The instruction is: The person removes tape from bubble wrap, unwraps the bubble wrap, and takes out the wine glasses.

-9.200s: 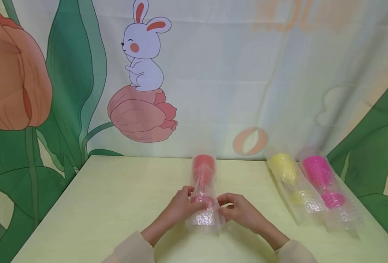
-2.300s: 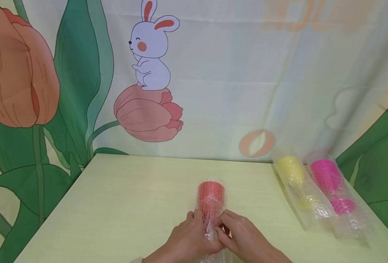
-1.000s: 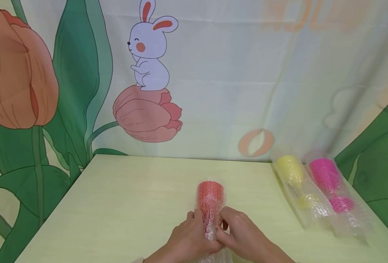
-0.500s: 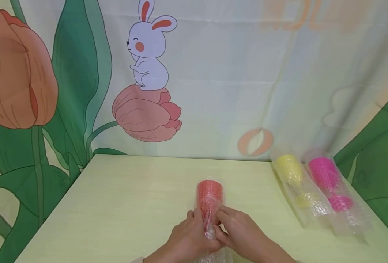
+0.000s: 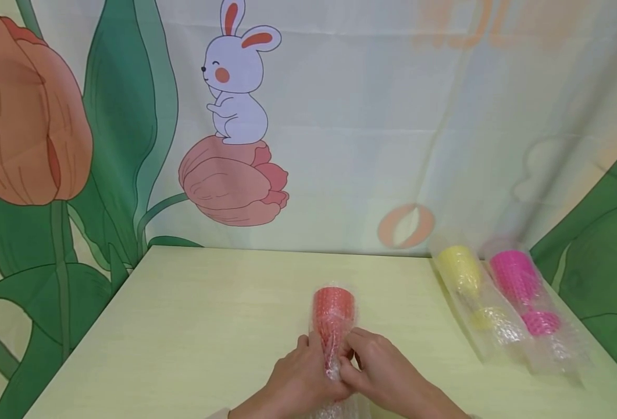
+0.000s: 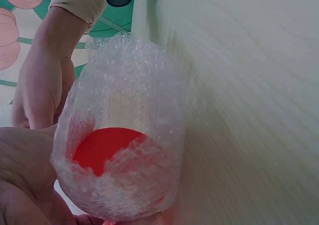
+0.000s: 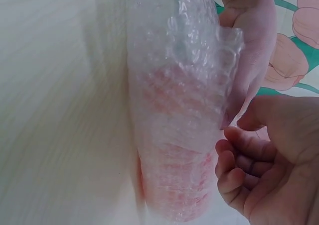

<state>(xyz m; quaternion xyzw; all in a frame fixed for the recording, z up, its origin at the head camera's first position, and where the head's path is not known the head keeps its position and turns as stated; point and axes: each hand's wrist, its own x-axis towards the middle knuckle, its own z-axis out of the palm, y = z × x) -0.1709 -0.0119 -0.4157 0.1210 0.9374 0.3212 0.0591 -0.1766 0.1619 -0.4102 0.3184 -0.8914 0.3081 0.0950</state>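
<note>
In the head view a red object (image 5: 333, 305), wide at both ends and narrow between, lies lengthwise on the table inside bubble wrap. Through the wrap's open end in the left wrist view, its flat red round base (image 6: 102, 148) shows. My left hand (image 5: 300, 375) grips the wrapped object from the left around its narrow part, with the thumb across it. From the right, my right hand (image 5: 384, 364) pinches at the wrap (image 7: 179, 100) with thumb and index finger; its other fingers are curled in the right wrist view. The exact pinch point is partly hidden.
Two similar bubble-wrapped objects, one yellow (image 5: 461, 270) and one magenta (image 5: 514, 276), lie side by side at the table's right. Behind the pale yellow table (image 5: 209, 314) hangs a printed curtain (image 5: 339, 116) with a rabbit and tulips.
Since the oldest frame, the red wrapped object has come nearer me and both hands have closed in on its narrow part. Over the last second, my right fingers have shifted only slightly.
</note>
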